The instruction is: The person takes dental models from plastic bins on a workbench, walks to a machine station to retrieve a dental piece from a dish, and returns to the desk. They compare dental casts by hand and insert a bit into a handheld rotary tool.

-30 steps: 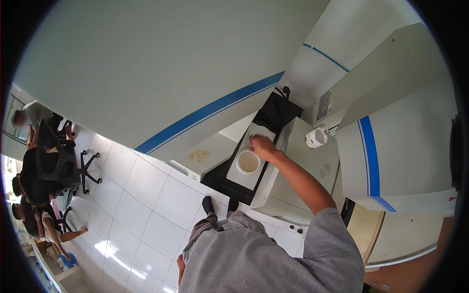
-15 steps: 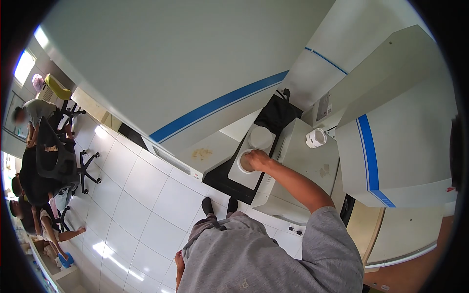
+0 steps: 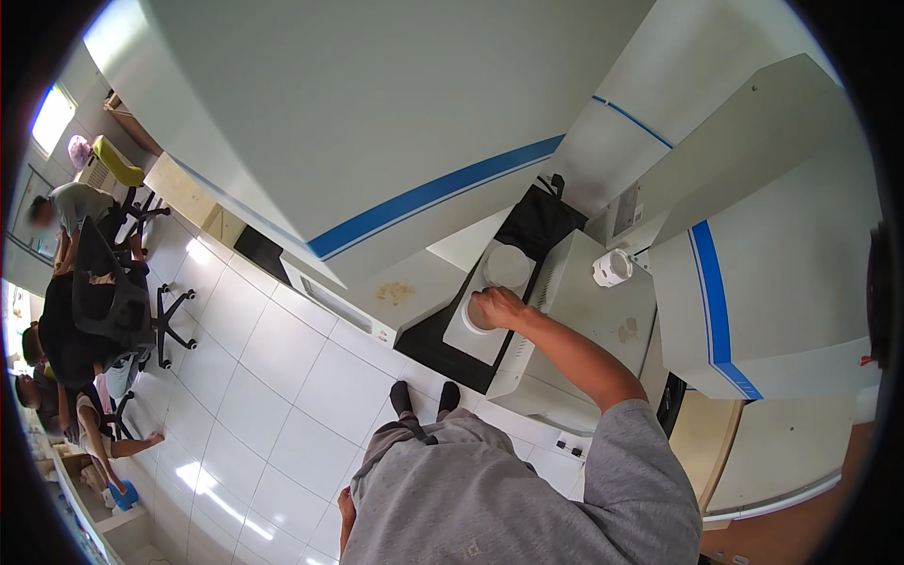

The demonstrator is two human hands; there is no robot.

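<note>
My right hand (image 3: 499, 308) reaches down to a round white tub (image 3: 470, 320), its fingers bent together at the opening. The fingertips are hidden, so I cannot make out what they hold. A flat white disc, perhaps a lid or second tub (image 3: 507, 266), sits right behind it. Both rest on a pale board (image 3: 476, 346) laid over a black surface. My left hand (image 3: 347, 504) hangs low beside my hip, partly covered by my grey shirt, and its fingers do not show clearly.
A white cup-like holder (image 3: 612, 268) stands on the grey machine (image 3: 565, 344) to the right. Large grey cabinets with blue stripes, one at left (image 3: 433, 198) and one at right (image 3: 753, 301), flank the workplace. Several people sit at far left near a black office chair (image 3: 104, 292).
The view has shifted slightly. My right hand stays at the white tub with little visible movement, and my left hand still hangs at my side.
</note>
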